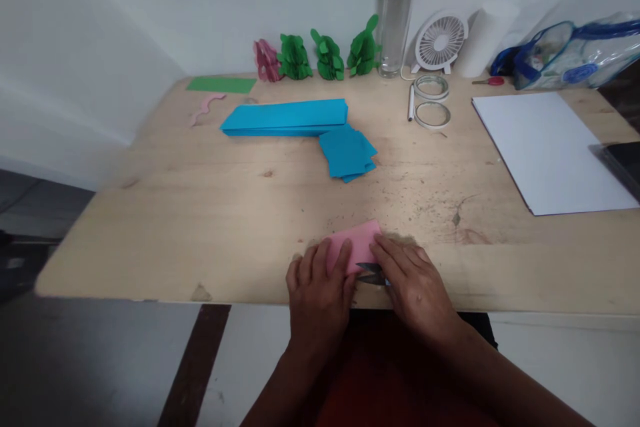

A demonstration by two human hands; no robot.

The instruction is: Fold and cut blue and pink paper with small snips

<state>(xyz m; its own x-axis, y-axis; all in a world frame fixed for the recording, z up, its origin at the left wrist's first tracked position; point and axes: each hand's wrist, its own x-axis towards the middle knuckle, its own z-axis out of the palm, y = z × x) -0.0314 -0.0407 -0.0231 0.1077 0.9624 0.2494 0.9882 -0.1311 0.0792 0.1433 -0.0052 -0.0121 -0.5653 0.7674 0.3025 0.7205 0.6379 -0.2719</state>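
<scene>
A folded piece of pink paper [356, 240] lies on the table near its front edge. My left hand [320, 287] is closed on the paper's left part, fingers over the top and the thumb near its lower edge. A pair of scissors [371, 273] is in my right hand [417, 287], which is closed; the handles are hidden under the palm. Their blades are parted and point left, right at the paper's lower edge. The right fingertips also touch the paper's right side.
Ahead lie blue paper strips [290, 117] and blue paper squares [347, 152]. Folded green paper figures [329, 57], a bottle [395, 27] and a small fan [441, 43] stand along the wall. Tape rolls [433, 115] and white sheets [555, 153] are to the right.
</scene>
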